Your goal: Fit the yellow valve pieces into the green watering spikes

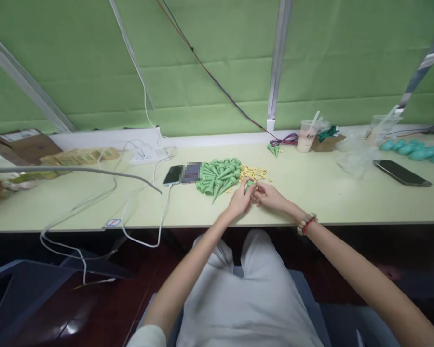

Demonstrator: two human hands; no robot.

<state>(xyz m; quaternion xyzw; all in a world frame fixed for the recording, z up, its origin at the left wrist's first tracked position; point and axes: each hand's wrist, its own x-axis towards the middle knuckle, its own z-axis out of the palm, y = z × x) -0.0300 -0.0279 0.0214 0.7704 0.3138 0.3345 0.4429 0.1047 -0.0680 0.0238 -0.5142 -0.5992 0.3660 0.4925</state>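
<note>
My left hand (240,199) and my right hand (269,195) meet over the pale green table (347,197), fingers pinched together on one small green cone (249,185). Just beyond them lies a heap of green cones (219,176), and to its right a scatter of small yellow pieces (253,172). My right wrist wears a bead bracelet with a red string (307,223). What else the fingertips hold, if anything, is too small to make out.
A phone (183,174) on a white charging cable lies left of the heap. A power strip (148,155) sits behind it. At right stand a drink cup (307,136), a second phone (401,172), teal objects (415,149) and clear plastic bags (358,154). Cardboard boxes are at far left.
</note>
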